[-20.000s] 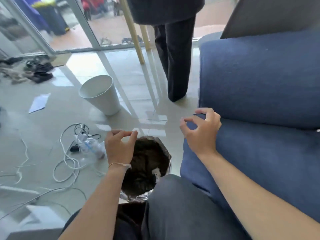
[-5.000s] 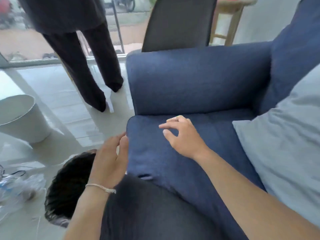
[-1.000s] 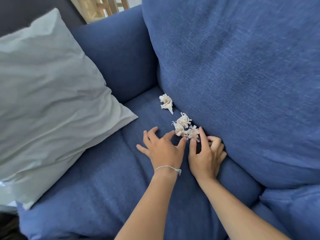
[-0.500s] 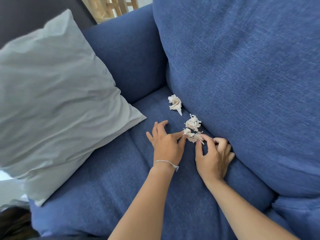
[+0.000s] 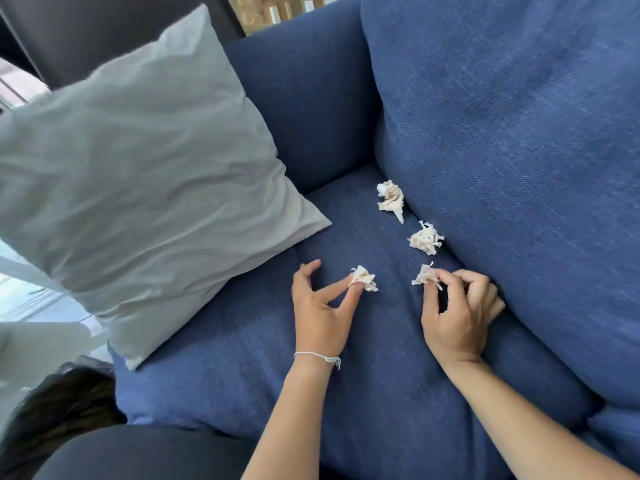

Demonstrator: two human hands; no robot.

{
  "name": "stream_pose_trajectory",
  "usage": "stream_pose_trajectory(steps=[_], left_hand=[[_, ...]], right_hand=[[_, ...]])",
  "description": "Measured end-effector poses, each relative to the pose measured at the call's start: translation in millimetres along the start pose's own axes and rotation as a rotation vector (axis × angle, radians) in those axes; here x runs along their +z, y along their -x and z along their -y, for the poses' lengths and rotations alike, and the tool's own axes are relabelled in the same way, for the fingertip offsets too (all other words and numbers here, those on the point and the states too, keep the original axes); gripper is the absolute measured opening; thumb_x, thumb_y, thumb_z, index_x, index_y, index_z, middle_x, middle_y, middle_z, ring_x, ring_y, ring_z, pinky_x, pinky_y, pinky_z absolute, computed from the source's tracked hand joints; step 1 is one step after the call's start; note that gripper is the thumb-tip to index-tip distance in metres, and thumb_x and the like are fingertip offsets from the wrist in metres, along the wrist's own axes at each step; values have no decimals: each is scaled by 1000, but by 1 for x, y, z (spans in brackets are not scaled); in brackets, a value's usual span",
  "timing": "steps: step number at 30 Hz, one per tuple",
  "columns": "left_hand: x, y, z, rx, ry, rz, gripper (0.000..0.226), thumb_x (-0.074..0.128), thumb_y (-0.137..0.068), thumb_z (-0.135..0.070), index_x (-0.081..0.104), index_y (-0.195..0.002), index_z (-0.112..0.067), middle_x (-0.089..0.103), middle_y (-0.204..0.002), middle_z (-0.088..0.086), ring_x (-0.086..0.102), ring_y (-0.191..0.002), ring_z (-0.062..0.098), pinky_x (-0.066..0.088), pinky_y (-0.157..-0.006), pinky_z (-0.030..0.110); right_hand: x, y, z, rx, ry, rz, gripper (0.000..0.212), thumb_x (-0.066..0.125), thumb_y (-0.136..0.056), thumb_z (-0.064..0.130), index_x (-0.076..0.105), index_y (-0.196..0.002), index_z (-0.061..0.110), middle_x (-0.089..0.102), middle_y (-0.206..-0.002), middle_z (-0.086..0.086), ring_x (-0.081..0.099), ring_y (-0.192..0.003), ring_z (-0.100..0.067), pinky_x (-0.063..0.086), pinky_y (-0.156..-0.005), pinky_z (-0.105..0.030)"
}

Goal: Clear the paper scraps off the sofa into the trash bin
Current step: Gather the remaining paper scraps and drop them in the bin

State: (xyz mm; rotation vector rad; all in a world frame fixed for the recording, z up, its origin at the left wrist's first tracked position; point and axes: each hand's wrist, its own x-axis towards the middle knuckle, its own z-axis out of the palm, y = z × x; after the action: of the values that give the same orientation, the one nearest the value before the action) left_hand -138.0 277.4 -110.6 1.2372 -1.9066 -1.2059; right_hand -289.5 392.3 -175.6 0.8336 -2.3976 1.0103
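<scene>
Now the two hands have drawn apart, each lifting its own scrap from the cluster they were working half a second ago. Left hand (image 5: 320, 306) pinches one scrap (image 5: 363, 278) at its fingertips; right hand (image 5: 457, 313) pinches another (image 5: 425, 276). Two loose scraps (image 5: 425, 240) lie beyond the right grip against the sofa (image 5: 381, 393) back cushion (image 5: 519, 133), so more pickups remain. The dark-lined bin (image 5: 52, 403) sits well behind the left grip, by the pillow (image 5: 138, 174).

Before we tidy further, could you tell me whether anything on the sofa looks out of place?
Yes: crumpled paper scraps litter the seat. Two lie loose by the back cushion; each hand pinches another.
</scene>
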Motion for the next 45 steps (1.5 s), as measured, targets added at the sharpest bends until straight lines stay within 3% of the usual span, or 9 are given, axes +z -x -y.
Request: stream_pose_trajectory(steps=[7, 16, 24, 27, 31, 33, 37, 39, 45], left_hand=[[10, -3, 7, 117, -237, 35, 23, 74, -84, -37, 75, -107, -39, 38, -147, 6, 21, -145, 30, 21, -118, 33], [12, 1, -3, 141, -170, -36, 55, 83, -64, -55, 71, -115, -36, 35, -145, 5, 31, -142, 18, 29, -116, 29], [33, -3, 13, 153, -337, -28, 13, 74, -83, -36, 79, -95, -33, 41, -145, 13, 23, -144, 39, 30, -115, 48], [28, -3, 8, 89, -264, -3, 10, 73, -86, -32, 80, -94, -33, 35, -149, 8, 22, -145, 29, 26, -118, 40], [-1, 4, 5, -30, -48, 2, 11, 74, -87, -29, 80, -95, -27, 32, -144, -4, 35, -137, 6, 24, -109, 6], [-19, 9, 6, -66, 18, -14, 11, 73, -87, -27, 80, -96, -27, 34, -141, -7, 38, -133, 1, 23, -108, 3], [-59, 20, 2, -71, 116, -87, 10, 75, -85, -29, 80, -93, -33, 37, -139, -14, 33, -122, -22, 34, -106, 10], [-91, 22, 1, -55, 146, -204, 11, 76, -84, -30, 80, -94, -32, 39, -137, -15, 35, -125, -17, 34, -95, 1], [-254, 52, 28, 71, -48, -562, 21, 80, -80, -23, 75, -88, -42, 50, -130, -9, 51, -115, -10, 42, -91, 10]], right_hand=[[1, -5, 5, -266, -53, 66, 14, 69, -91, 31, 76, -100, 24, 61, -101, -6, 53, -93, -27, 40, -86, -47], [6, -5, 3, -306, -19, 93, 16, 67, -92, 33, 75, -102, 24, 62, -100, -5, 50, -93, -24, 41, -85, -46], [11, -4, 1, -319, 24, 109, 13, 73, -88, 31, 75, -99, 25, 59, -101, -3, 51, -92, -25, 41, -85, -46], [11, -5, 1, -316, 34, 116, 15, 69, -89, 32, 74, -99, 23, 59, -101, -3, 51, -92, -26, 40, -84, -46], [5, -7, 4, -282, 16, 127, 21, 60, -90, 32, 74, -95, 17, 62, -103, -6, 52, -93, -27, 40, -85, -47], [2, -11, 10, -300, -16, 143, 22, 59, -89, 31, 74, -93, 15, 60, -104, -7, 51, -96, -28, 39, -87, -48], [3, -11, 63, -387, -162, 215, 20, 61, -89, 28, 74, -91, 15, 58, -114, -10, 50, -109, -28, 36, -95, -50], [10, -1, 111, -424, -262, 275, 14, 63, -89, 25, 74, -92, 17, 57, -120, -10, 50, -119, -27, 33, -102, -49], [25, 61, 284, -402, -627, 524, 16, 62, -93, 33, 73, -98, 24, 49, -131, -1, 47, -130, -25, 21, -113, -38]])
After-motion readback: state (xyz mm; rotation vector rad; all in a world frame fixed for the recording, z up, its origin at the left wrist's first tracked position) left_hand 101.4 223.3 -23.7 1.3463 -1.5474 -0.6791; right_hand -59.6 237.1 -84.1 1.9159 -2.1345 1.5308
